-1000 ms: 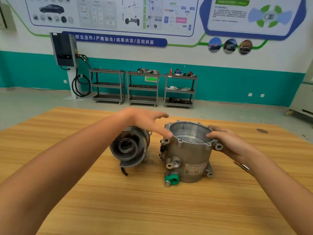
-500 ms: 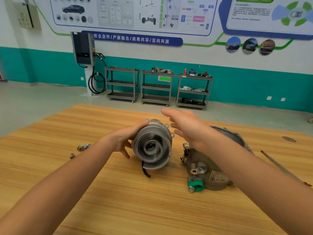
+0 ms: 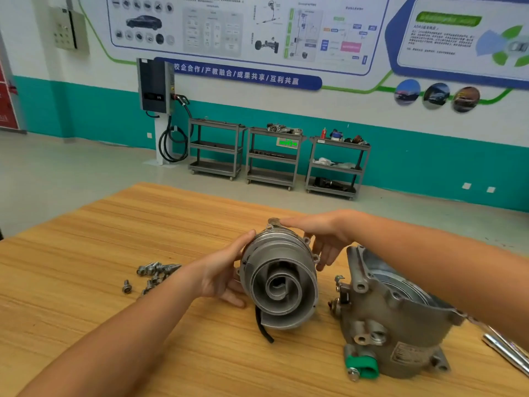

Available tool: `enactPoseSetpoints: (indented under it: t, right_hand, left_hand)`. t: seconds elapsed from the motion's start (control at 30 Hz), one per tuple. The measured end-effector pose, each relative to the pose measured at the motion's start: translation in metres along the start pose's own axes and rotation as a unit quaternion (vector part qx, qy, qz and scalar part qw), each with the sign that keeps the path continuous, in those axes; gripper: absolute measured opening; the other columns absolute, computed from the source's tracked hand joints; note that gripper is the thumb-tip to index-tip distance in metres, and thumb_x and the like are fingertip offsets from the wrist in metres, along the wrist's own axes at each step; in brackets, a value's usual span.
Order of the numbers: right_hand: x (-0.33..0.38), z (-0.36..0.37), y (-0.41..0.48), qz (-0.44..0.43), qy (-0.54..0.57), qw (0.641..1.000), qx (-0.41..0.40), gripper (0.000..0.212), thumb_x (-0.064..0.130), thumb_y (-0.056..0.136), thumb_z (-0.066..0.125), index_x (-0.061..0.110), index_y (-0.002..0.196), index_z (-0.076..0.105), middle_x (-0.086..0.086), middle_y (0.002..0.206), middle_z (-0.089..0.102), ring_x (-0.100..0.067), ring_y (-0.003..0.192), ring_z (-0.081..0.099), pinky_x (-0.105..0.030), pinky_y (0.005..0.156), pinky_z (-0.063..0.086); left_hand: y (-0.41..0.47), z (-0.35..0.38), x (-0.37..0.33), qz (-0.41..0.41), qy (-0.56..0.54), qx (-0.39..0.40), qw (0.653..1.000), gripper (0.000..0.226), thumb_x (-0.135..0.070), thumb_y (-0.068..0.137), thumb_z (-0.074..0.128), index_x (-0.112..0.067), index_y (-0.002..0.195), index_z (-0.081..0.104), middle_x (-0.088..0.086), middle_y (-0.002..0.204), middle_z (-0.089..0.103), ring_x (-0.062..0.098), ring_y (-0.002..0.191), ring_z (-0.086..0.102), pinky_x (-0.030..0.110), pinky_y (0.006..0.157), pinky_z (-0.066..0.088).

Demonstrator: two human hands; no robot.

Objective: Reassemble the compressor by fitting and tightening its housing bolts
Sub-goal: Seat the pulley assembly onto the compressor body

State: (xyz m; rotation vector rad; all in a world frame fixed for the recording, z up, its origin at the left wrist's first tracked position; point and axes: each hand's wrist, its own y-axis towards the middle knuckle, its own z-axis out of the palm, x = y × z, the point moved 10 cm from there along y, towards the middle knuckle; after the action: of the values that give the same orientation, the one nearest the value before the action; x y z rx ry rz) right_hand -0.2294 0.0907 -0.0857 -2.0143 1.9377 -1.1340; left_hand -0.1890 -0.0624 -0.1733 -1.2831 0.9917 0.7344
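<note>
Scroll section [image 3: 279, 282] of the compressor sits mid-table, tipped on its side. The open face points near, toward the camera, showing a grey metal spiral wall inside a round cast body. The flange at its far end has small bolt ears around the rim. Can't tell if it rests on the table [image 3: 86, 296] or is held just off it. A black cord [image 3: 262, 328] hangs from its lower left edge. Left hand [image 3: 220, 279] grips the left side, thumb up over the rim and fingers curled under. Right hand [image 3: 323, 239] lies on the far top and right rim, fingers spread and fairly straight, one reaching left across the top and the others pointing down the right side. Housing [image 3: 395, 319] stands just right of the scroll section, not touching it. It is dull silver cast metal, its open mouth tilted up and partly hidden by the right forearm. It has ports on the near side, a green cap [image 3: 362, 365] at the bottom near corner and a label plate [image 3: 406, 353] low on its wall. Loose bolts [image 3: 154, 272] lie in a pile to the left on the table, one bolt slightly apart. A shiny metal rod [image 3: 503, 351] is at the right table edge. On the floor far behind, three grey carts [image 3: 274, 159] and a wall charger [image 3: 154, 87].
</note>
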Motion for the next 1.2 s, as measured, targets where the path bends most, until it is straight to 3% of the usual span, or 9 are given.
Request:
enactPoseSetpoints:
  t: [0.13,0.37,0.47,0.57,0.63,0.8,0.97,1.1,1.2]
  right_hand:
    - [0.002,0.007,0.012,0.001,-0.003,0.999,0.052,0.091,0.085,0.073,0.031,0.015,0.13,0.041,-0.015,0.099,0.065,-0.035,0.098,0.066,-0.036,0.073,0.057]
    - [-0.003,0.024,0.024,0.018,0.041,0.992,0.12,0.087,0.084,0.071,0.038,0.022,0.132,0.043,-0.02,0.129,0.054,-0.039,0.113,0.056,-0.055,0.096,0.044]
    - [0.0,0.025,0.03,0.013,0.082,0.989,0.121,0.083,0.081,0.067,0.05,0.018,0.122,0.052,-0.018,0.119,0.06,-0.036,0.108,0.059,-0.054,0.094,0.046]
    - [0.004,0.023,0.035,0.01,0.108,0.99,0.095,0.068,0.072,0.072,0.056,0.014,0.107,0.06,-0.011,0.096,0.068,-0.029,0.09,0.065,-0.048,0.093,0.048]
    - [0.005,0.023,0.037,0.008,0.116,0.99,0.08,0.065,0.069,0.073,0.057,0.013,0.105,0.062,-0.009,0.097,0.068,-0.028,0.091,0.064,-0.046,0.096,0.046]
    - [0.01,0.02,0.036,-0.021,0.119,0.991,0.059,0.054,0.067,0.075,0.057,0.017,0.093,0.064,-0.003,0.076,0.07,-0.022,0.074,0.066,-0.042,0.086,0.052]
    - [0.019,0.019,0.035,-0.065,0.099,0.992,0.053,0.054,0.07,0.075,0.056,0.022,0.099,0.061,-0.003,0.096,0.068,-0.019,0.082,0.066,-0.035,0.074,0.054]
    - [0.034,0.015,0.029,-0.107,0.1,0.989,0.038,0.053,0.068,0.078,0.053,0.024,0.107,0.057,-0.005,0.103,0.064,-0.019,0.09,0.063,-0.036,0.073,0.053]
    - [0.056,0.001,0.013,-0.169,0.089,0.981,0.017,0.047,0.065,0.081,0.051,0.027,0.107,0.056,-0.003,0.103,0.065,-0.018,0.089,0.065,-0.034,0.071,0.054]
  left_hand:
    - [0.007,0.0,0.003,0.008,-0.019,0.005,1.0,0.109,-0.082,0.041,0.056,-0.021,0.13,0.045,0.01,0.088,0.072,0.024,0.08,0.071,0.035,0.067,0.055]
    - [0.008,0.008,-0.004,0.031,-0.067,0.029,0.997,0.099,-0.077,0.051,0.054,-0.016,0.128,0.046,0.011,0.095,0.068,0.021,0.078,0.069,0.028,0.059,0.054]
    - [0.006,0.01,-0.013,0.064,-0.033,0.017,0.997,0.084,-0.08,0.047,0.054,-0.036,0.118,0.05,0.009,0.114,0.063,0.024,0.098,0.064,0.03,0.067,0.054]
    - [0.005,0.013,-0.014,0.065,-0.039,0.005,0.997,0.077,-0.081,0.045,0.054,-0.042,0.111,0.051,0.005,0.112,0.065,0.022,0.099,0.063,0.03,0.065,0.055]
    - [0.005,0.012,-0.013,0.072,-0.05,-0.013,0.996,0.077,-0.082,0.042,0.054,-0.044,0.109,0.053,0.004,0.109,0.066,0.022,0.097,0.064,0.029,0.063,0.054]
    - [0.002,0.013,-0.014,0.09,-0.053,-0.049,0.993,0.076,-0.084,0.04,0.052,-0.044,0.104,0.056,0.002,0.106,0.07,0.024,0.099,0.064,0.04,0.078,0.056]
    - [-0.006,0.004,-0.018,0.12,-0.03,-0.117,0.985,0.093,-0.094,0.029,0.053,-0.038,0.102,0.064,0.0,0.109,0.068,0.024,0.108,0.059,0.049,0.1,0.042]
    - [-0.017,-0.009,-0.029,0.166,-0.049,-0.178,0.969,0.083,-0.085,0.038,0.05,-0.032,0.101,0.066,-0.005,0.087,0.074,0.018,0.087,0.067,0.036,0.074,0.051]
    - [-0.033,-0.016,-0.052,0.221,-0.048,-0.212,0.951,0.083,-0.084,0.041,0.055,-0.032,0.104,0.063,-0.001,0.092,0.072,0.016,0.082,0.068,0.03,0.062,0.048]
